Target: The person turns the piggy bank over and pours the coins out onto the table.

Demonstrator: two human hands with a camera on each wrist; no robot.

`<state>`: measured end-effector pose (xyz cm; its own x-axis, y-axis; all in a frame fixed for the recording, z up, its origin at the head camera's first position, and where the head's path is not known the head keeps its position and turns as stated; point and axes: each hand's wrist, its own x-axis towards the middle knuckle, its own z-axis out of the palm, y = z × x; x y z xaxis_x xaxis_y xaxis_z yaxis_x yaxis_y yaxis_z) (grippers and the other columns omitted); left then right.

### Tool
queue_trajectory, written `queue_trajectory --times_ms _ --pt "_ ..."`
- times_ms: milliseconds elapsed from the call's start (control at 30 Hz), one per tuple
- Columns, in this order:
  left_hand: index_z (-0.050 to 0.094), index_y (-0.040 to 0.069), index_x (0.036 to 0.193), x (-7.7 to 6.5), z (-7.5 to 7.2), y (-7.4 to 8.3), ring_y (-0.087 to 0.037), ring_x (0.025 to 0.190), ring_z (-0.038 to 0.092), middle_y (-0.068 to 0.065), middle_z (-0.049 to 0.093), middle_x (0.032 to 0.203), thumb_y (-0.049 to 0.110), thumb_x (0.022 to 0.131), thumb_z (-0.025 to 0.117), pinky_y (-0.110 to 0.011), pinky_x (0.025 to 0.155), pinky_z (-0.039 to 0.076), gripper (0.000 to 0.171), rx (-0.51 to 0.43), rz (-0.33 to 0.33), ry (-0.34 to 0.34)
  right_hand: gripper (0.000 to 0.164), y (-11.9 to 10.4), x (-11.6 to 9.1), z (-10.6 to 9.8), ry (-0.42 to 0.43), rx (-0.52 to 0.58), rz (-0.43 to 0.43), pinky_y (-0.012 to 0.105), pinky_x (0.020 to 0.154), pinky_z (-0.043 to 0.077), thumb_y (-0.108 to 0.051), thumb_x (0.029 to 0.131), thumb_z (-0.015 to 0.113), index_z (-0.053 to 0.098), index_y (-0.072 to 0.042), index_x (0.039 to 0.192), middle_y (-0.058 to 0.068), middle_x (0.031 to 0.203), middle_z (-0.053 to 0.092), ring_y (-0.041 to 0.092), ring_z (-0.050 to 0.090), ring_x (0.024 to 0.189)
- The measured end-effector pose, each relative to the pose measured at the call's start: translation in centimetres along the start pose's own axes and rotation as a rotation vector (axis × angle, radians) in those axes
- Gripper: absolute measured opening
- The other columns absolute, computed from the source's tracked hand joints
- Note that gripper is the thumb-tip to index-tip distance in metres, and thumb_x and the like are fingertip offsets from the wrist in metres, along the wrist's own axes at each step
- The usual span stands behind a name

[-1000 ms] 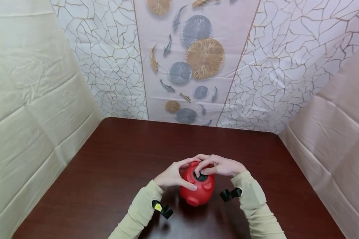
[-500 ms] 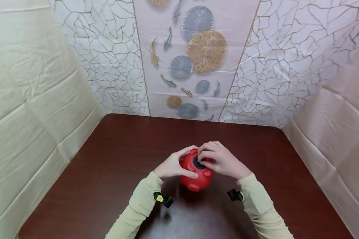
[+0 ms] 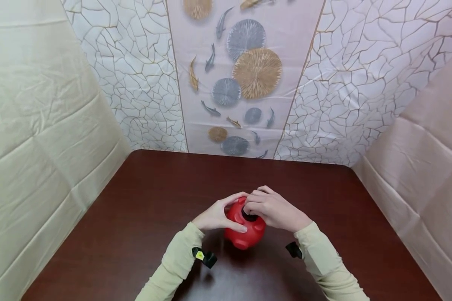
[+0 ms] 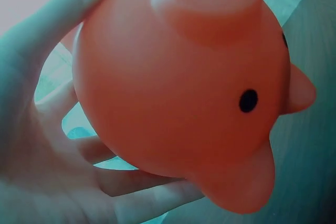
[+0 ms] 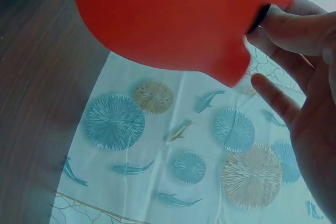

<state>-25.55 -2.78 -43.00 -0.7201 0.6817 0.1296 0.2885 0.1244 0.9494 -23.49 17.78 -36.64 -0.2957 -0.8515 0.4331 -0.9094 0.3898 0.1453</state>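
A red piggy bank is held above the table with its underside turned up; its snout, a black eye and an ear show in the left wrist view. My left hand grips it from the left, thumb along the near side and fingers spread behind. A round black plug is set in the underside. My right hand has thumb and curled fingers pinching at this plug, covering most of it. From the right wrist, only a dark edge of the plug shows beside the thumb.
The dark brown table lies under both hands. A patterned backdrop with fish and round motifs hangs behind it, and pale cloth walls stand at the sides. Each wrist carries a small black camera.
The right hand has turned, its fingers now curled more closely over the plug and hiding more of it. The left hand keeps its hold on the piggy bank, which has shifted slightly.
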Motion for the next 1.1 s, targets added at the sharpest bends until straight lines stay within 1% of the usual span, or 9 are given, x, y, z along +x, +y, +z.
queue_trajectory --times_ms 233,367,467,567,733,800,900,967,1100 --pt "0.037 0.038 0.129 -0.2 0.4 -0.5 -0.012 0.109 0.051 0.009 0.051 0.123 0.027 0.069 0.076 -0.028 0.083 0.05 0.073 -0.002 -0.018 0.008 0.016 -0.3 -0.3 0.3 0.029 0.069 0.044 0.027 0.083 0.037 -0.006 0.076 0.066 0.057 -0.018 0.083 -0.011 0.078 0.053 0.003 0.046 0.078" --pt "0.037 0.037 0.129 -0.4 0.3 -0.3 -0.012 0.109 0.052 0.008 0.052 0.122 0.026 0.069 0.076 -0.028 0.082 0.05 0.072 -0.012 -0.04 0.019 0.018 0.0 -0.8 -0.1 0.072 0.111 0.117 0.027 0.082 0.038 -0.008 0.076 0.068 0.058 -0.019 0.086 -0.012 0.081 0.053 0.001 0.048 0.079" --pt "0.038 0.038 0.129 -0.6 0.0 -0.8 -0.015 0.11 0.051 0.007 0.052 0.121 0.026 0.069 0.076 -0.03 0.081 0.051 0.072 -0.036 -0.051 0.04 0.016 0.5 -1.6 -0.6 0.063 0.109 0.222 0.027 0.082 0.038 -0.01 0.079 0.066 0.059 -0.021 0.087 -0.013 0.083 0.054 0.0 0.048 0.079" --pt "0.039 0.04 0.127 -0.8 -0.2 -1.4 -0.02 0.113 0.049 0.007 0.051 0.122 0.026 0.068 0.077 -0.032 0.081 0.052 0.071 -0.057 -0.064 0.071 0.013 1.1 -2.5 -0.8 0.058 0.059 0.336 0.029 0.081 0.038 -0.012 0.081 0.064 0.058 -0.022 0.086 -0.014 0.083 0.054 0.001 0.048 0.079" --pt "0.04 0.036 0.128 -1.6 -0.1 -0.5 -0.03 0.119 0.045 0.003 0.049 0.125 0.022 0.068 0.077 -0.032 0.082 0.052 0.072 -0.074 -0.083 0.087 0.015 1.8 -4.6 0.4 0.076 -0.042 0.501 0.031 0.076 0.04 -0.008 0.077 0.067 0.059 -0.02 0.082 -0.012 0.079 0.055 0.005 0.05 0.076" --pt "0.04 0.034 0.129 -1.8 -0.1 0.1 -0.029 0.118 0.045 0.001 0.049 0.125 0.021 0.068 0.076 -0.031 0.081 0.052 0.072 -0.075 -0.081 0.079 0.016 2.1 -5.6 1.2 0.046 -0.06 0.551 0.032 0.074 0.04 -0.008 0.076 0.067 0.059 -0.02 0.08 -0.011 0.076 0.055 0.006 0.05 0.075" --pt "0.04 0.032 0.129 -2.1 -0.1 0.7 -0.025 0.115 0.048 0.001 0.049 0.124 0.02 0.068 0.076 -0.03 0.081 0.052 0.072 -0.057 -0.079 0.066 0.016 2.5 -6.9 2.3 -0.034 -0.064 0.616 0.031 0.072 0.039 -0.009 0.076 0.068 0.059 -0.022 0.078 -0.012 0.074 0.055 0.006 0.051 0.073" --pt "0.04 0.031 0.129 -2.2 0.0 0.9 -0.02 0.112 0.049 0.001 0.05 0.124 0.019 0.068 0.076 -0.03 0.08 0.052 0.071 -0.042 -0.075 0.062 0.016 2.8 -7.6 3.1 -0.079 -0.062 0.652 0.03 0.07 0.039 -0.009 0.076 0.068 0.06 -0.023 0.077 -0.013 0.073 0.055 0.006 0.051 0.072" --pt "0.04 0.029 0.129 -2.3 0.0 1.0 -0.016 0.11 0.05 -0.002 0.05 0.124 0.017 0.069 0.075 -0.029 0.081 0.051 0.07 -0.027 -0.059 0.064 0.016 3.5 -8.8 4.4 -0.134 -0.045 0.707 0.029 0.067 0.041 -0.008 0.075 0.066 0.061 -0.024 0.076 -0.013 0.071 0.057 0.005 0.053 0.068"
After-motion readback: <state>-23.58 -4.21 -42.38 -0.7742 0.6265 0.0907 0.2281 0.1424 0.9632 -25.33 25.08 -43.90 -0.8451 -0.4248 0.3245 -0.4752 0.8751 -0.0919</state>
